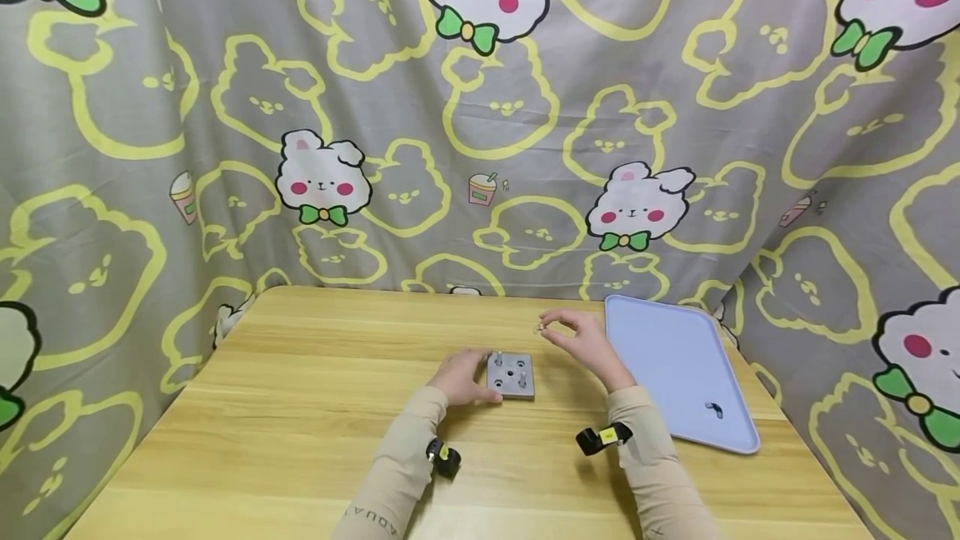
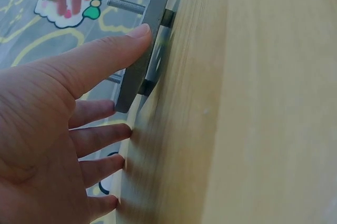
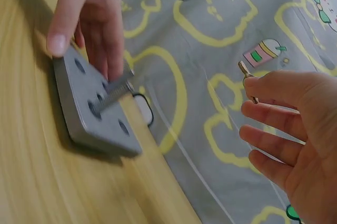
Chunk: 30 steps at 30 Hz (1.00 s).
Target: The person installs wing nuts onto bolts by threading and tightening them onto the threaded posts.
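Left hand [image 1: 457, 377] grips plate [image 1: 510, 387] at left side; best to hold it firm and level, fingertips away from bolts [image 2: 126, 5]. Right hand [image 1: 585, 343] pinches brass piece [image 3: 245, 70] off plate's far right corner; pinch should be light but sure, because such small piece drops easily.

Count: one table [image 1: 262, 407], under plate; one tray [image 1: 663, 365], right of plate; two hands; one plate; one dark part [image 1: 714, 410], on tray, right of plate; two bolts, upright on plate; one brass piece; three boltless holes [image 3: 124, 128] in plate.
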Each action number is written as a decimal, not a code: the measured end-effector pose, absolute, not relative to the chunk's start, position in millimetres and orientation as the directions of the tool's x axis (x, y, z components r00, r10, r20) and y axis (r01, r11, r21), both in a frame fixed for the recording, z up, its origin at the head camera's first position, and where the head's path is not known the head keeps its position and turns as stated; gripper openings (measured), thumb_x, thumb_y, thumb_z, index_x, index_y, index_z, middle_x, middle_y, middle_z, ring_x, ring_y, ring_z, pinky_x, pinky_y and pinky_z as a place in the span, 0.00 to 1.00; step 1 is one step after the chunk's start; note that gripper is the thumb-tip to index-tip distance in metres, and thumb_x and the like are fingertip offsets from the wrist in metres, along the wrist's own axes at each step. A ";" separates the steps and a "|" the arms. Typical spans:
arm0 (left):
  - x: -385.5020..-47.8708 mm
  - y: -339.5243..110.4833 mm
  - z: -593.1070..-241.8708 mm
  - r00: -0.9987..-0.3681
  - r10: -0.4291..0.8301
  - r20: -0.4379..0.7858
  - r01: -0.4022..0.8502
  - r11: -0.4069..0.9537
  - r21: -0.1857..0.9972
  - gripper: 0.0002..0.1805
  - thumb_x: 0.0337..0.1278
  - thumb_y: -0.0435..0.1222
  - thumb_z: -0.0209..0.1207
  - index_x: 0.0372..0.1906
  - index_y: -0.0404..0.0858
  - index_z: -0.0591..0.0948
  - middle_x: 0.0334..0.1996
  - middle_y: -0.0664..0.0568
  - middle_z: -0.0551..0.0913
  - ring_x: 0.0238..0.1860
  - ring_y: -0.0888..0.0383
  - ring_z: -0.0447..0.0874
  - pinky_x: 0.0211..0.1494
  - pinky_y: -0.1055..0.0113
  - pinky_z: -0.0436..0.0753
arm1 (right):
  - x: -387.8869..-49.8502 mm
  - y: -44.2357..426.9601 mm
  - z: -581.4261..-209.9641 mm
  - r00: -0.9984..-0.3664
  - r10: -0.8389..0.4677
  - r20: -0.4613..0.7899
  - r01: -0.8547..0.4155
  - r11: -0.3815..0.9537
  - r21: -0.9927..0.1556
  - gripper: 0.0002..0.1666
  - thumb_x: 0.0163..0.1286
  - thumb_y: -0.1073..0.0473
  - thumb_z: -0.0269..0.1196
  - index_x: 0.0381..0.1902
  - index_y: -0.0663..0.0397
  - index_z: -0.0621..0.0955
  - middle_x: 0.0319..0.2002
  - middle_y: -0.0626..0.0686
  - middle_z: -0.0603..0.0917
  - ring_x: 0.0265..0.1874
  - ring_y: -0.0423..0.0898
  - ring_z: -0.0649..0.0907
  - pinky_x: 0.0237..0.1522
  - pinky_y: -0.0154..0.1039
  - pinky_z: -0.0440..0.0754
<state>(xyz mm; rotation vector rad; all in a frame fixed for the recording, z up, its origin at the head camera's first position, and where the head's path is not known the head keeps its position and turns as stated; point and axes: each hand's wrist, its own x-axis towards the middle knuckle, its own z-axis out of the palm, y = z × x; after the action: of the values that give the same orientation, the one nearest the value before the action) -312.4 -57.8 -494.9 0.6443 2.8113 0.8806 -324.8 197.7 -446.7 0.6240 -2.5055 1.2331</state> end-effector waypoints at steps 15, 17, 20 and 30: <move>-315.0 -60.8 -484.5 -0.894 0.444 0.056 0.383 0.693 0.611 0.50 0.45 0.51 0.72 0.71 0.34 0.64 0.69 0.38 0.69 0.70 0.40 0.67 0.74 0.45 0.65 | -317.6 185.8 -453.5 -0.887 -0.246 0.391 -0.460 0.536 -0.708 0.11 0.65 0.59 0.66 0.44 0.57 0.85 0.45 0.55 0.87 0.52 0.56 0.83 0.63 0.57 0.76; -314.6 -60.3 -481.0 -0.896 0.432 0.101 0.393 0.666 0.634 0.46 0.49 0.50 0.70 0.70 0.34 0.65 0.68 0.39 0.70 0.69 0.40 0.67 0.74 0.45 0.65 | -316.0 186.6 -454.5 -0.890 -0.239 0.388 -0.454 0.542 -0.708 0.11 0.65 0.58 0.67 0.43 0.56 0.85 0.45 0.54 0.88 0.52 0.55 0.84 0.63 0.56 0.77; -311.9 -58.3 -474.8 -0.900 0.404 0.163 0.400 0.619 0.676 0.39 0.54 0.48 0.67 0.69 0.36 0.68 0.68 0.41 0.71 0.69 0.42 0.68 0.74 0.46 0.65 | -313.7 187.2 -456.5 -0.889 -0.238 0.390 -0.455 0.544 -0.705 0.10 0.64 0.59 0.67 0.42 0.55 0.85 0.45 0.55 0.88 0.52 0.55 0.84 0.62 0.56 0.78; -306.7 -45.7 -462.7 -0.835 0.355 0.421 0.550 0.576 0.605 0.22 0.57 0.44 0.66 0.57 0.44 0.80 0.60 0.48 0.80 0.64 0.49 0.75 0.71 0.50 0.70 | -312.0 182.8 -455.1 -0.871 -0.264 0.414 -0.490 0.527 -0.694 0.09 0.63 0.61 0.67 0.41 0.56 0.85 0.45 0.56 0.88 0.50 0.56 0.84 0.60 0.55 0.79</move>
<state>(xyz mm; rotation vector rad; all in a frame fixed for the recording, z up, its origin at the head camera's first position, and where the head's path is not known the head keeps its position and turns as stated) -306.7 -45.7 -462.7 0.8826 3.0097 1.3080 -312.0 182.8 -455.1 0.6335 -2.5110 1.2627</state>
